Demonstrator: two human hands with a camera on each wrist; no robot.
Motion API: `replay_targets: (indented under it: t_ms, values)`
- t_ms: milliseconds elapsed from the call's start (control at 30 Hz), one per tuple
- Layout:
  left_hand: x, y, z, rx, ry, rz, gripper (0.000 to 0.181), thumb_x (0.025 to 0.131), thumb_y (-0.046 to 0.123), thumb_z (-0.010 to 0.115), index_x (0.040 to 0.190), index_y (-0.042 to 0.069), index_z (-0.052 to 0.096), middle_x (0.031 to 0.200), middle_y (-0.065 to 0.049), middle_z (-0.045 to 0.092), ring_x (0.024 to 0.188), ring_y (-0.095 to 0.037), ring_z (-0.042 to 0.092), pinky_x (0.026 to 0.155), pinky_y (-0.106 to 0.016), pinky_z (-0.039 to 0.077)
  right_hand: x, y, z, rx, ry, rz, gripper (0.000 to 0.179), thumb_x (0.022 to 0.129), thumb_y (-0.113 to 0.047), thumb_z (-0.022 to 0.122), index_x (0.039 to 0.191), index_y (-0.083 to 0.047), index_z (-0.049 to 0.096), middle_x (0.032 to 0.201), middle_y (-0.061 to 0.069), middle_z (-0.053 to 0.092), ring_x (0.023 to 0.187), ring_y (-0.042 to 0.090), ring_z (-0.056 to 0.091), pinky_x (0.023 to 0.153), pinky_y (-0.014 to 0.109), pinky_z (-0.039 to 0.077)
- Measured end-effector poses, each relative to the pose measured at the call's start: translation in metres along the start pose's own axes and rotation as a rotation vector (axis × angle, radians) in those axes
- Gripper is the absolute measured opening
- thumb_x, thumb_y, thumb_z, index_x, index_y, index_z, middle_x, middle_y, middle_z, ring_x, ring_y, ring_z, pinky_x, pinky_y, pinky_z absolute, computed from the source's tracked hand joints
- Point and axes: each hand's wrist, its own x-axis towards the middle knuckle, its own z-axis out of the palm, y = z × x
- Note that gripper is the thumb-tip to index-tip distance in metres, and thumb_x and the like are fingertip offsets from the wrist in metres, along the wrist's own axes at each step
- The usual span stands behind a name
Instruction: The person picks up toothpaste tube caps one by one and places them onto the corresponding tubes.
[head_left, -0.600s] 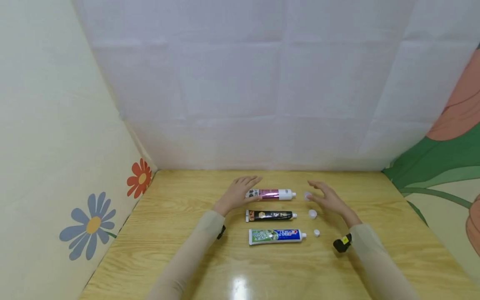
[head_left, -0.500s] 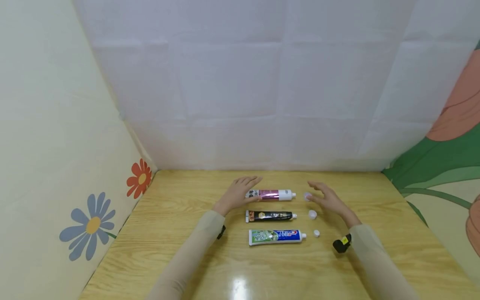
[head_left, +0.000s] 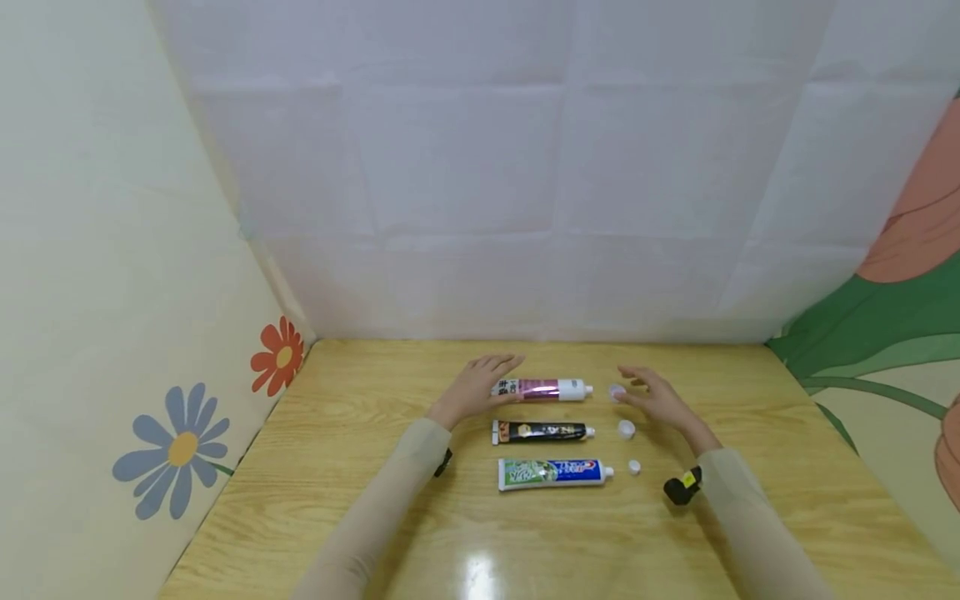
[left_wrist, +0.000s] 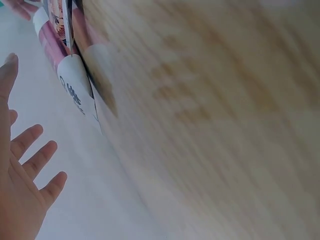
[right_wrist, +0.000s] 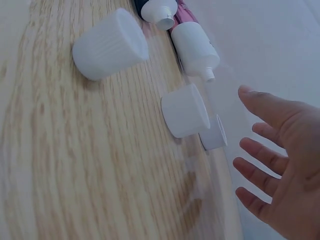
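Note:
Three uncapped toothpaste tubes lie in a column on the wooden table: a pink and white tube (head_left: 538, 389) farthest, a black tube (head_left: 551, 432) in the middle, a green and blue tube (head_left: 553, 473) nearest. Right of each nozzle sits a white cap: a far cap (head_left: 616, 392), a middle cap (head_left: 626, 429) and a small near cap (head_left: 634, 467). My left hand (head_left: 471, 392), fingers spread, is held by the pink tube's left end, partly covering it in the head view. My right hand (right_wrist: 285, 165) hovers beside the far cap with fingers apart, holding nothing.
The wooden table (head_left: 360, 400) ends at a white cloth backdrop (head_left: 465, 208). Flower-printed walls flank it on the left and right. A black wrist camera (head_left: 682, 486) sits under the right sleeve.

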Motion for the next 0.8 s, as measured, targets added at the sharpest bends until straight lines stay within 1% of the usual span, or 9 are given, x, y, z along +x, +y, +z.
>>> replay_targets:
  t_ms: [100, 233, 367, 567, 800]
  values:
    - [0.0005, -0.0014, 0.0018, 0.013, -0.009, 0.006, 0.075, 0.088, 0.056, 0.049, 0.148, 0.018, 0.024, 0.147, -0.011, 0.034, 0.133, -0.031, 0.033, 0.108, -0.055, 0.024, 0.0009, 0.0008, 0.001, -0.003, 0.008, 0.015, 0.059, 0.089, -0.026, 0.062, 0.135, 0.003, 0.041, 0.132, 0.027, 0.045, 0.115, 0.045, 0.046, 0.094, 0.059, 0.039]
    - [0.001, -0.0016, 0.0012, 0.004, -0.031, -0.002, 0.074, 0.088, 0.055, 0.049, 0.148, 0.018, 0.024, 0.147, -0.011, 0.034, 0.133, -0.033, 0.033, 0.108, -0.056, 0.024, 0.0025, 0.0025, 0.002, -0.005, 0.021, 0.016, 0.059, 0.088, -0.026, 0.064, 0.133, 0.005, 0.044, 0.128, 0.028, 0.048, 0.111, 0.044, 0.049, 0.092, 0.056, 0.041]
    - [0.0017, -0.0017, 0.0007, -0.003, -0.057, -0.014, 0.075, 0.088, 0.057, 0.049, 0.148, 0.02, 0.023, 0.147, -0.011, 0.034, 0.133, -0.032, 0.033, 0.109, -0.055, 0.023, 0.004, 0.0055, 0.0037, -0.004, 0.017, 0.023, 0.058, 0.087, -0.025, 0.065, 0.132, 0.006, 0.044, 0.125, 0.028, 0.049, 0.107, 0.043, 0.052, 0.092, 0.054, 0.043]
    - [0.005, -0.0037, 0.0053, 0.028, -0.085, -0.021, 0.076, 0.087, 0.06, 0.047, 0.148, 0.023, 0.022, 0.147, -0.009, 0.035, 0.134, -0.029, 0.033, 0.109, -0.053, 0.025, 0.0054, 0.0079, 0.0064, -0.039, 0.011, 0.009, 0.056, 0.086, -0.023, 0.066, 0.128, 0.008, 0.048, 0.12, 0.028, 0.053, 0.103, 0.042, 0.054, 0.09, 0.054, 0.044]
    - [0.0077, -0.0028, 0.0062, -0.01, -0.12, -0.032, 0.075, 0.087, 0.058, 0.049, 0.148, 0.023, 0.024, 0.146, -0.008, 0.035, 0.134, -0.027, 0.032, 0.11, -0.052, 0.023, 0.0059, 0.0079, 0.0089, -0.047, 0.011, 0.015, 0.054, 0.086, -0.024, 0.067, 0.126, 0.008, 0.05, 0.118, 0.028, 0.054, 0.102, 0.041, 0.053, 0.09, 0.054, 0.043]
